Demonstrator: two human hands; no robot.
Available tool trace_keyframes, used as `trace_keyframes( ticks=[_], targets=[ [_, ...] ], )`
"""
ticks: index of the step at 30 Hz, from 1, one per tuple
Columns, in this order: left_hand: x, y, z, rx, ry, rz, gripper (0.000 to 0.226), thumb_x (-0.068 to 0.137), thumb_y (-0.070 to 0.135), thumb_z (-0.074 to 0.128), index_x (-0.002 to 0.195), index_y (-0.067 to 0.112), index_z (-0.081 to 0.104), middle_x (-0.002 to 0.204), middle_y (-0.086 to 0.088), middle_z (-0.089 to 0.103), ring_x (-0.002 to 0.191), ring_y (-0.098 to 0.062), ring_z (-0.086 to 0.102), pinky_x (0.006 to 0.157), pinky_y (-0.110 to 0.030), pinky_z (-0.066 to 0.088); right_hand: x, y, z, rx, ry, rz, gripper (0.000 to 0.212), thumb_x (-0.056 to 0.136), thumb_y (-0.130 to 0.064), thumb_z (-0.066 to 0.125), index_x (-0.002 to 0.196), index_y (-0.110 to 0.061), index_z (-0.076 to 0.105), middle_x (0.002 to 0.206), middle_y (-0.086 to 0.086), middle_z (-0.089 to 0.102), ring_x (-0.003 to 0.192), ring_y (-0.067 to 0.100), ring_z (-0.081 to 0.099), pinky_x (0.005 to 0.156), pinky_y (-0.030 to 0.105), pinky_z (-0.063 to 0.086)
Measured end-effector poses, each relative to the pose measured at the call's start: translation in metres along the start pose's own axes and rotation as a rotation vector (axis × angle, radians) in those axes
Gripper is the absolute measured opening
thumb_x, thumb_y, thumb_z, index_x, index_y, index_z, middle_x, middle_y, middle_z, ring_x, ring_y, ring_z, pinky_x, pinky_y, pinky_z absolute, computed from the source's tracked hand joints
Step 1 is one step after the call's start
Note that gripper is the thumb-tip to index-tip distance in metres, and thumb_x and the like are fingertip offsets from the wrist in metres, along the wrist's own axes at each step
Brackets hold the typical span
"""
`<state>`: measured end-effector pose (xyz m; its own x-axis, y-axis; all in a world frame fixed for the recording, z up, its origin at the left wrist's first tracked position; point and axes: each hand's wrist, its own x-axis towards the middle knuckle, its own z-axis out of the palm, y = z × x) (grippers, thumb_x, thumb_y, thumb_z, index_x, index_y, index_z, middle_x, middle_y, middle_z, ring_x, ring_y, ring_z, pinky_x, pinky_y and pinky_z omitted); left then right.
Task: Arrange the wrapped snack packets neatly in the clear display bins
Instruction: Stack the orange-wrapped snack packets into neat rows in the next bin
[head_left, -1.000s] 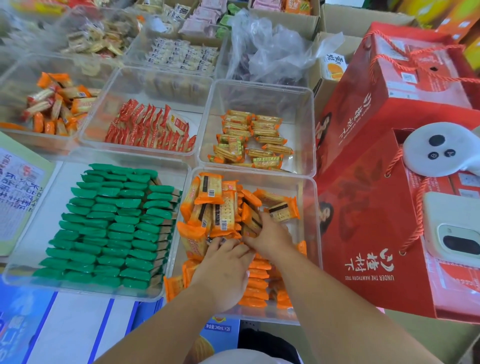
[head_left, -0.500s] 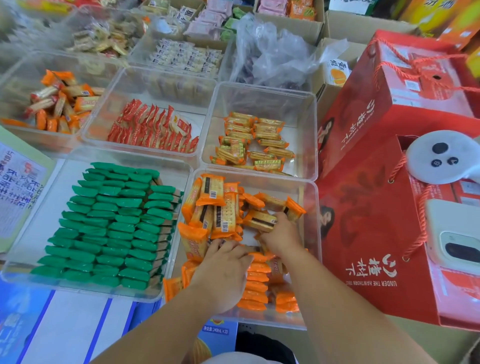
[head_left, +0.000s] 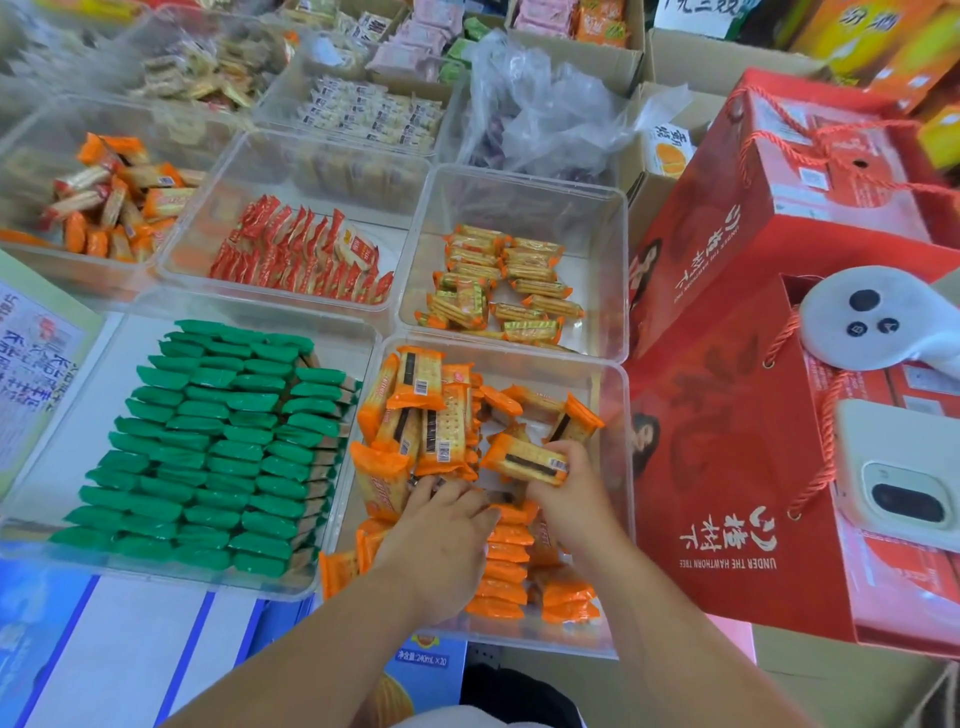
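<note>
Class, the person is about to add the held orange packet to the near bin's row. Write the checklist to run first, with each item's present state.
1. Grip of right hand on orange packet: ok.
2. Hold of left hand on the loose pile: cannot tell, fingertips hidden.
3. Evenness of stacked row: ok.
4. Order in the loose pile: not ok, packets lean every way.
5. Room left in clear bin: ok, bare floor shows near the far wall.
</note>
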<state>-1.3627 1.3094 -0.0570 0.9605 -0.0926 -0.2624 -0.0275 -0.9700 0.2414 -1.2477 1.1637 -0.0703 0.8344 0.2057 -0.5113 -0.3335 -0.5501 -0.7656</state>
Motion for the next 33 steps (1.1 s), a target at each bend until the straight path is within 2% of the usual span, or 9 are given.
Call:
trace_keyframes(
  ticks=[5, 8, 11, 15, 17, 19, 23, 28, 33],
  targets=[
    [-0.001, 0.001, 0.001, -0.005, 0.001, -0.002, 0.046, 0.101, 0.037, 0.039, 0.146, 0.027, 0.044, 0.147, 0.007, 0.043, 0.137, -0.021, 0.029, 0.116, -0.046, 0.010, -0.001, -0.005, 0.001, 0.255, 0.006, 0.054, 0.041, 0.066, -0.032, 0.071, 0.102, -0.041, 0.053, 0.097, 0.007, 0.071, 0.087, 0.027, 0.072, 0.083, 0.051, 0.059],
    [-0.001, 0.002, 0.001, -0.023, 0.012, -0.021, 0.052, 0.100, 0.037, 0.038, 0.151, 0.030, 0.029, 0.149, 0.009, 0.040, 0.137, -0.020, 0.029, 0.118, -0.046, 0.011, 0.002, -0.010, 0.005, 0.206, -0.043, 0.055, 0.036, 0.075, -0.033, 0.066, 0.108, -0.036, 0.051, 0.099, 0.004, 0.071, 0.091, 0.026, 0.073, 0.090, 0.055, 0.056],
    [-0.002, 0.005, 0.003, -0.013, 0.020, -0.041, 0.062, 0.100, 0.039, 0.038, 0.156, 0.027, 0.015, 0.152, 0.003, 0.033, 0.139, -0.022, 0.027, 0.120, -0.047, 0.012, 0.006, -0.018, 0.010, 0.133, -0.097, 0.047, 0.034, 0.071, -0.036, 0.063, 0.103, -0.037, 0.052, 0.100, 0.006, 0.071, 0.092, 0.029, 0.071, 0.090, 0.053, 0.055],
    [-0.002, 0.004, 0.005, 0.006, 0.017, -0.056, 0.066, 0.099, 0.044, 0.040, 0.157, 0.024, 0.016, 0.162, -0.004, 0.015, 0.144, -0.027, 0.023, 0.120, -0.048, 0.013, 0.009, -0.026, 0.008, 0.159, -0.221, 0.079, 0.021, 0.069, -0.037, 0.067, 0.089, -0.041, 0.062, 0.091, 0.000, 0.075, 0.086, 0.019, 0.073, 0.070, 0.034, 0.057],
    [-0.001, 0.003, 0.006, 0.019, 0.002, -0.047, 0.065, 0.100, 0.045, 0.038, 0.158, 0.024, 0.016, 0.166, 0.000, 0.006, 0.145, -0.025, 0.020, 0.120, -0.049, 0.011, 0.011, -0.026, 0.008, 0.170, -0.225, 0.102, 0.015, 0.072, -0.037, 0.067, 0.087, -0.035, 0.067, 0.089, -0.002, 0.076, 0.087, 0.017, 0.074, 0.072, 0.035, 0.057],
    [0.000, 0.003, 0.007, 0.026, -0.022, -0.040, 0.064, 0.101, 0.045, 0.035, 0.158, 0.024, 0.015, 0.167, 0.003, 0.009, 0.146, -0.023, 0.018, 0.120, -0.050, 0.008, 0.011, -0.025, 0.008, 0.141, -0.173, 0.110, 0.021, 0.074, -0.039, 0.067, 0.090, -0.025, 0.070, 0.090, 0.002, 0.076, 0.091, 0.022, 0.072, 0.084, 0.049, 0.057],
    [0.000, 0.003, 0.006, 0.033, -0.044, -0.042, 0.064, 0.102, 0.045, 0.033, 0.159, 0.024, 0.013, 0.167, 0.003, 0.012, 0.147, -0.023, 0.013, 0.121, -0.051, 0.003, 0.004, -0.022, 0.005, 0.086, -0.017, -0.028, 0.015, 0.089, -0.037, 0.062, 0.093, -0.024, 0.067, 0.090, 0.012, 0.071, 0.085, 0.031, 0.070, 0.085, 0.057, 0.056],
    [0.000, 0.003, 0.005, 0.032, -0.067, -0.040, 0.065, 0.103, 0.045, 0.032, 0.160, 0.024, 0.008, 0.167, 0.003, 0.010, 0.149, -0.023, 0.009, 0.122, -0.052, 0.000, -0.002, -0.019, -0.009, -0.075, 0.159, -0.212, 0.015, 0.095, -0.038, 0.061, 0.099, -0.034, 0.048, 0.081, 0.000, 0.066, 0.070, 0.018, 0.066, 0.066, 0.043, 0.054],
    [0.000, 0.003, 0.008, 0.024, -0.078, -0.034, 0.065, 0.104, 0.045, 0.031, 0.160, 0.024, 0.006, 0.168, 0.003, 0.009, 0.152, -0.023, 0.005, 0.121, -0.051, -0.004, 0.001, -0.020, -0.015, -0.322, 0.283, -0.419, 0.012, 0.089, -0.021, 0.071, 0.100, -0.023, 0.065, 0.099, -0.006, 0.054, 0.081, 0.006, 0.051, 0.070, 0.021, 0.032]
  ],
)
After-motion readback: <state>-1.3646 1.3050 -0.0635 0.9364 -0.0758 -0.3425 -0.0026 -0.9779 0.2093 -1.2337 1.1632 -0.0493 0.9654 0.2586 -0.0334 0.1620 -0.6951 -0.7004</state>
